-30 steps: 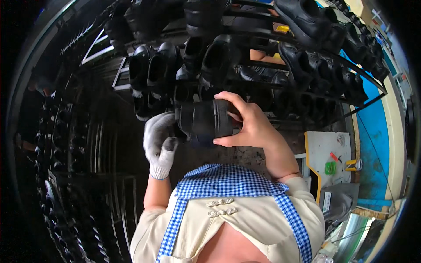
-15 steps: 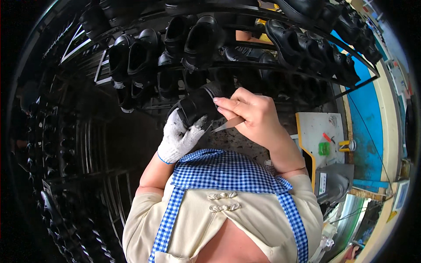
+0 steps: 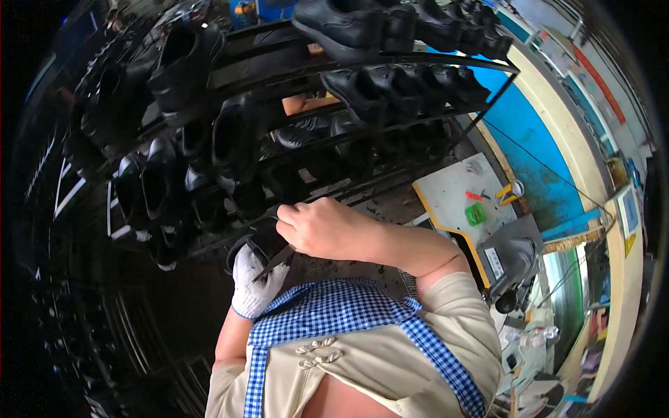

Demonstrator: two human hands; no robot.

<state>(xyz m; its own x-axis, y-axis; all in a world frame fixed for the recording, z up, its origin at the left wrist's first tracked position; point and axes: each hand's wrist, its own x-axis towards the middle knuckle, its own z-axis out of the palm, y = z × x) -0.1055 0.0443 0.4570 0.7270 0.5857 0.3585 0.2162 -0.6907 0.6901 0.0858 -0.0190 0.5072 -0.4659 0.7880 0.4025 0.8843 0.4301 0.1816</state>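
Observation:
My left hand (image 3: 252, 282), in a white knitted glove with dark smudges, grips a black shoe (image 3: 266, 238) low in front of my apron. Bare and closed, my right hand (image 3: 326, 228) is just above and to the right of the shoe. From under its fingers sticks a thin pointed knife (image 3: 277, 260), its blade slanting down to the left across the gloved thumb. The right hand covers part of the shoe. Whether the blade touches the shoe I cannot tell.
A black metal rack (image 3: 505, 70) carries rows of black shoes (image 3: 355, 97) ahead of me. Behind it shows another person's arm (image 3: 303, 104). At right stands a white table (image 3: 446, 184) with a green object (image 3: 475, 214), beside a grey machine (image 3: 516, 254).
The view has turned, so the rack looks tilted. Both hands and the shoe sit lower and further left. My right hand has come across over the shoe, with the blade nearer the glove.

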